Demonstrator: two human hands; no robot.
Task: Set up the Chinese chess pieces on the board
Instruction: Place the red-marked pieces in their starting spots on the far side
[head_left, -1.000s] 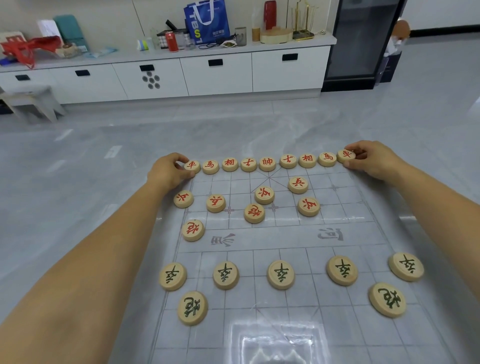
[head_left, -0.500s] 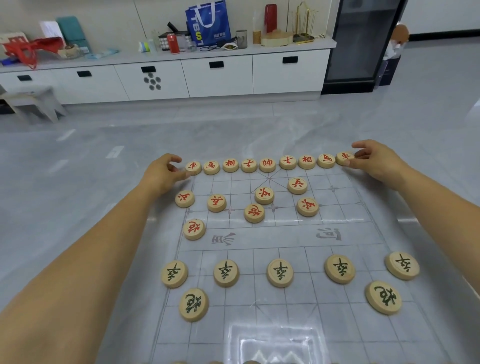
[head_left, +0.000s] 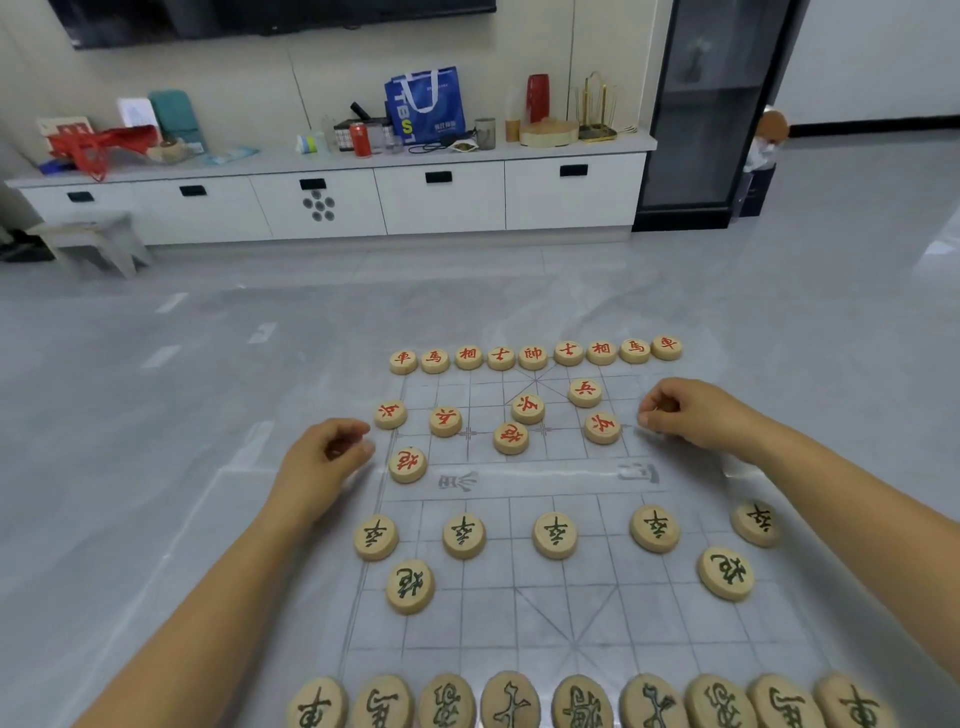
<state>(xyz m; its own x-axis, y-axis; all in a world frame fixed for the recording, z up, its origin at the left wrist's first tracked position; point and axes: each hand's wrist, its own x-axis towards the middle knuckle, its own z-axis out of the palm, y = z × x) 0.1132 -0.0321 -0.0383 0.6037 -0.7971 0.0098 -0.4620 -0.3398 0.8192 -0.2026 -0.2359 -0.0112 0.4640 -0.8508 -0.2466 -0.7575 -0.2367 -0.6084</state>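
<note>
Chess pieces lay on a clear plastic board spread on the grey floor. Red pieces lined the far edge, with more scattered just nearer; green pieces filled the near rows. Left hand hovered at the board's left edge, right hand at its right, both with fingers loosely curled and holding nothing.
</note>
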